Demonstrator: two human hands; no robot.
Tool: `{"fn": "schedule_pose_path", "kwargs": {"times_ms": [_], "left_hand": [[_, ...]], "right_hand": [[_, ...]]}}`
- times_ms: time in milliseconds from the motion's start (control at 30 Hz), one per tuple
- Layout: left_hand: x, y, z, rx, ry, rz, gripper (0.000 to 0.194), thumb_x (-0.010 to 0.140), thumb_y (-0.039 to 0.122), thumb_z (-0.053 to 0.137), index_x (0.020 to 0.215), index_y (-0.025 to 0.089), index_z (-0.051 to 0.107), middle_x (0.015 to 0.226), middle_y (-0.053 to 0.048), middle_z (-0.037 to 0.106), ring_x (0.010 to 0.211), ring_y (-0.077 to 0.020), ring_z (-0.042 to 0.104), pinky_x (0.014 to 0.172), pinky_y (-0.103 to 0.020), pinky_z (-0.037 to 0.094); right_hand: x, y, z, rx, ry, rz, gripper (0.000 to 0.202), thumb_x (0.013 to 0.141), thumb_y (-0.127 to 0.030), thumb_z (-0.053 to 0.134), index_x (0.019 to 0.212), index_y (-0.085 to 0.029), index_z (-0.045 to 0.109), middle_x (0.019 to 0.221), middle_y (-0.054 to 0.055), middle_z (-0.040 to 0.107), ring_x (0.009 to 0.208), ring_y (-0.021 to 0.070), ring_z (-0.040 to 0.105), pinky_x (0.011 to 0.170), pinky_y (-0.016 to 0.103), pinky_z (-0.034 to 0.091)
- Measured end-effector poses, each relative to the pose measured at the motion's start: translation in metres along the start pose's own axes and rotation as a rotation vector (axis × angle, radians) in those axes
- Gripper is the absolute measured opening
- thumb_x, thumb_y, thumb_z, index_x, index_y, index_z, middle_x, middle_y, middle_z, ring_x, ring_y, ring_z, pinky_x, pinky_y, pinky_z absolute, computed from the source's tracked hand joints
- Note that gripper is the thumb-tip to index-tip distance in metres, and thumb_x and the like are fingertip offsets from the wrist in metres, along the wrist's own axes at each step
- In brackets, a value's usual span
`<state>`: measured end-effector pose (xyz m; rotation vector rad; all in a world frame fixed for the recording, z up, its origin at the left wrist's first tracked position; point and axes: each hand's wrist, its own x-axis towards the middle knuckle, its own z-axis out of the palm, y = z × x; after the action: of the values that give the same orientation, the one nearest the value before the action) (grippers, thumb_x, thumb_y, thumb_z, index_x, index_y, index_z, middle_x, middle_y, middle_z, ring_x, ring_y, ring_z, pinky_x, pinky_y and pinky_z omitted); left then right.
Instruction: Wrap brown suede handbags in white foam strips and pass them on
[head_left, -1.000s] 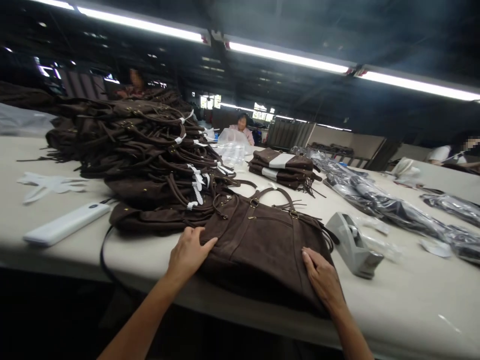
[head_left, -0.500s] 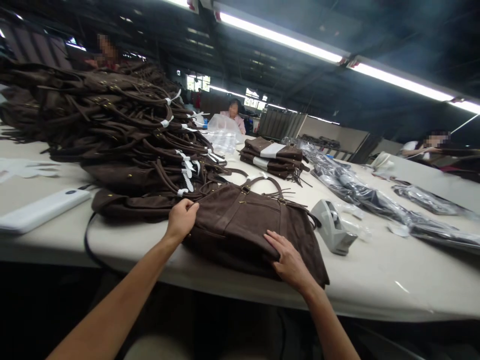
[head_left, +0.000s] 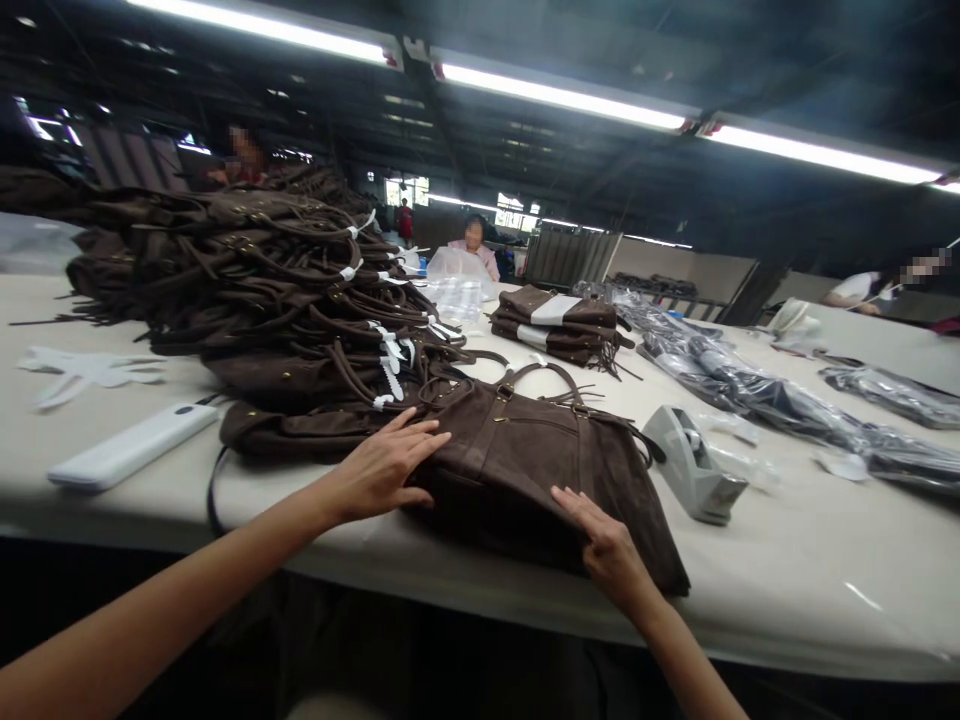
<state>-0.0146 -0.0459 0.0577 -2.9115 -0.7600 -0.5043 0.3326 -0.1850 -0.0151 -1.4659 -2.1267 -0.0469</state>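
Observation:
A dark brown handbag (head_left: 525, 450) lies in front of me at the table's near edge, its looped handles pointing away. My left hand (head_left: 386, 465) rests at its left end with the fingers stretched out and the thumb apart. On the bag's near side, right of its middle, lies my right hand (head_left: 604, 540), fingers extended and touching the surface. The bag's underside is in shadow. Left of it, a tall heap of similar brown bags (head_left: 247, 270) carries white strips on several handles.
A grey tape dispenser (head_left: 697, 470) stands right of the bag. Plastic-wrapped goods (head_left: 765, 390) stretch along the right. Folded brown bags (head_left: 559, 320) are stacked behind. At left lie a white elongated device (head_left: 135, 445) and white cut-out pieces (head_left: 90, 372). Other people sit or stand farther off.
My left hand has let go of the bag's left edge and spread its fingers over that end. My right hand stays on the near side. The view has shifted slightly.

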Motion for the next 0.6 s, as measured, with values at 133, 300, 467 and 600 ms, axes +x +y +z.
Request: {"fn": "schedule_pose_path", "kwargs": {"times_ms": [133,300,467,600], "left_hand": [[0.006,0.002,0.021,0.092,0.009,-0.035,0.040,0.090,0.025,0.054,0.130,0.018,0.055,0.101,-0.008,0.071,0.098,-0.0205,0.066,0.096,-0.038,0.049],[-0.003,-0.005,0.056,0.137,0.198,0.109,0.044,0.097,0.012,0.030,0.130,0.024,0.056,0.083,-0.005,0.071,0.078,-0.0146,0.067,0.084,-0.034,0.055],[-0.019,-0.009,0.075,0.012,0.227,0.101,0.046,0.098,0.013,0.031,0.128,0.034,0.058,0.125,-0.003,0.065,0.113,-0.0178,0.063,0.103,-0.038,0.048],[-0.034,-0.005,0.075,-0.023,0.176,0.115,0.049,0.096,0.010,0.032,0.133,0.033,0.053,0.134,0.000,0.058,0.127,-0.0177,0.052,0.111,-0.038,0.042]], "right_hand": [[-0.008,-0.003,0.002,-0.083,0.122,-0.089,0.092,0.065,0.010,0.026,0.149,-0.029,0.028,0.145,-0.001,0.047,0.134,0.0178,0.043,0.113,0.045,0.039],[-0.018,-0.002,0.001,-0.179,0.208,-0.159,0.079,0.078,0.008,0.024,0.149,-0.026,0.027,0.148,0.003,0.043,0.137,0.0205,0.039,0.112,0.045,0.040],[-0.020,-0.002,-0.007,-0.158,0.034,-0.149,0.067,0.088,0.002,0.027,0.146,-0.031,0.034,0.149,-0.001,0.040,0.138,0.0185,0.036,0.114,0.042,0.037],[-0.025,-0.006,-0.012,-0.102,-0.041,-0.152,0.062,0.091,-0.001,0.029,0.145,-0.031,0.036,0.149,0.000,0.040,0.138,0.0181,0.036,0.114,0.043,0.034]]}}
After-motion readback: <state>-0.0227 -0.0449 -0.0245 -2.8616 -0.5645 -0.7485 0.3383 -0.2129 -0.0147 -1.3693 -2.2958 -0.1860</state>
